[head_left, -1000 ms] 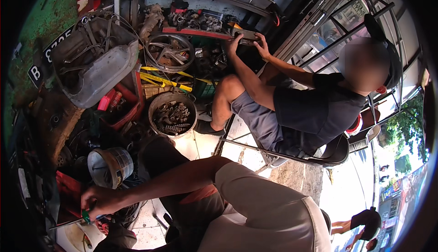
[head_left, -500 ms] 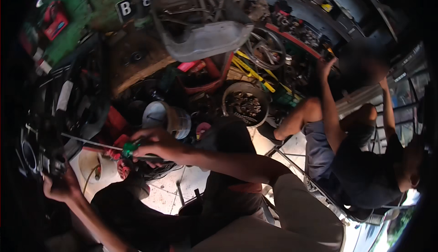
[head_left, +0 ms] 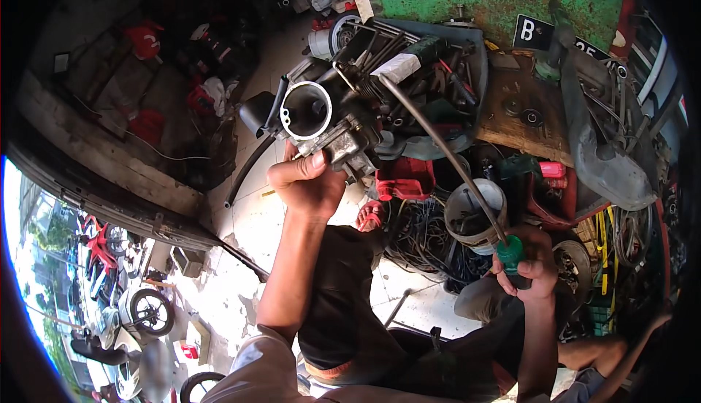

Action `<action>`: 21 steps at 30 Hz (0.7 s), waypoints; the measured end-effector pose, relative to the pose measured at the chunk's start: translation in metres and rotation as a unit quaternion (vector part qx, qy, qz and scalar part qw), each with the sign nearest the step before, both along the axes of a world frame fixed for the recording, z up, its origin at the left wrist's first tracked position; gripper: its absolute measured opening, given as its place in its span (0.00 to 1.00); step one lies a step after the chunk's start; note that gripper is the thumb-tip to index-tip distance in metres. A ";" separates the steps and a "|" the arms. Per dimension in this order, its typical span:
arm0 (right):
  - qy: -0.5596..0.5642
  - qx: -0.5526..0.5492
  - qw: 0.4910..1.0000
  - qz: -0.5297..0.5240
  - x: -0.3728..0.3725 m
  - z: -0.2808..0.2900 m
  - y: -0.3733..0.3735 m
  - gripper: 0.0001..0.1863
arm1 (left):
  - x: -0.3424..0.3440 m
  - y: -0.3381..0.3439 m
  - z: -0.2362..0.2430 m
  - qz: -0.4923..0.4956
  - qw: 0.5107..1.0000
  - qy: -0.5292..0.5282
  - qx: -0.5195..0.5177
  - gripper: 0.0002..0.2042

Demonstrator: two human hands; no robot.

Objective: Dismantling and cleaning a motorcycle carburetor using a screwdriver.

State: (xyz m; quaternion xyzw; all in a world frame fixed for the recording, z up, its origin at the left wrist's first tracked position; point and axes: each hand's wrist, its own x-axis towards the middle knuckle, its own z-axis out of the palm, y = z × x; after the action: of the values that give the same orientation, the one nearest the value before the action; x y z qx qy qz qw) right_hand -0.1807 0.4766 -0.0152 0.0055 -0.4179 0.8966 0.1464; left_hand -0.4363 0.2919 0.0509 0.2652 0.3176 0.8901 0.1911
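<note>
My left hand (head_left: 310, 184) grips a metal carburetor (head_left: 350, 122) from below, holding it up with its round open throat toward me. A black rubber hose (head_left: 248, 171) hangs from the carburetor's left side. In my right hand (head_left: 531, 264) is a long screwdriver (head_left: 453, 158), its green handle wrapped by my fingers. The shaft slants up and left, and its tip lies to the right of the carburetor in the picture. Whether the tip is near it in depth, I cannot tell.
Beyond the carburetor, a tray (head_left: 478, 74) holds several tools. A white bucket (head_left: 500, 202), a red container (head_left: 405, 178) and coiled black cables (head_left: 420, 239) stand on the floor ahead. Another person's arm (head_left: 635, 348) shows at lower right. Motorcycles (head_left: 109, 323) are outside at left.
The view has swung left, bringing the carburetor near the middle. My left hand still holds it and my right hand still holds the screwdriver. The co-worker is now mostly out of view.
</note>
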 end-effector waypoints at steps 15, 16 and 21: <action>-0.086 0.043 0.995 0.008 -0.018 -0.001 -0.027 0.25 | -0.012 -0.016 0.012 -0.069 0.994 -0.076 0.048 0.31; -0.086 0.044 0.995 0.008 -0.018 0.000 -0.028 0.25 | -0.008 -0.015 0.016 -0.073 0.992 -0.083 0.053 0.31; -0.080 0.039 0.996 0.022 -0.021 0.000 -0.031 0.25 | -0.008 -0.013 0.015 -0.084 0.992 -0.056 0.069 0.32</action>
State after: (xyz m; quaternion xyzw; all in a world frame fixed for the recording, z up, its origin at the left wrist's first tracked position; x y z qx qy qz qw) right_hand -0.2016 0.4460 -0.0153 -0.0512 -0.4627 0.8802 0.0925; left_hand -0.4438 0.2785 0.0658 0.2527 0.2205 0.9044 0.2638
